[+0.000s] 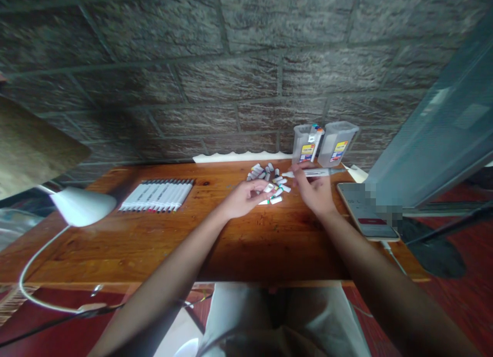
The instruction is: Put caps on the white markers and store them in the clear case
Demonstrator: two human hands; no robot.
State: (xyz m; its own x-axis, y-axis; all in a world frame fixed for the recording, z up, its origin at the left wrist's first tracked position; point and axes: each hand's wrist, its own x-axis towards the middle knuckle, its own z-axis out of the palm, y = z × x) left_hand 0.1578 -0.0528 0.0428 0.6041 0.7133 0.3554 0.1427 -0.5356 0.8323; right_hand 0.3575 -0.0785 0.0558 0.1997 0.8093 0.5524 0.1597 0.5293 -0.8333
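My left hand (246, 198) pinches a small white marker cap (268, 188) between thumb and fingers, above the wooden table. In my right hand (313, 187) is a white marker (319, 172), held level with its uncapped-looking tip pointing left towards the cap. The two are a short way apart. Around and under my left fingers lies a loose heap of white marker caps (276, 200) with coloured ends. Further left, a neat row of white markers (157, 196) lies side by side, most with dark ends and some with red or yellow.
Two clear plastic cases (338, 144) stand against the brick wall, the left one holding a few markers. A phone (365, 213) with a cable lies at the right edge. A white lamp (82, 205) stands at the left, its cord running over the table's front.
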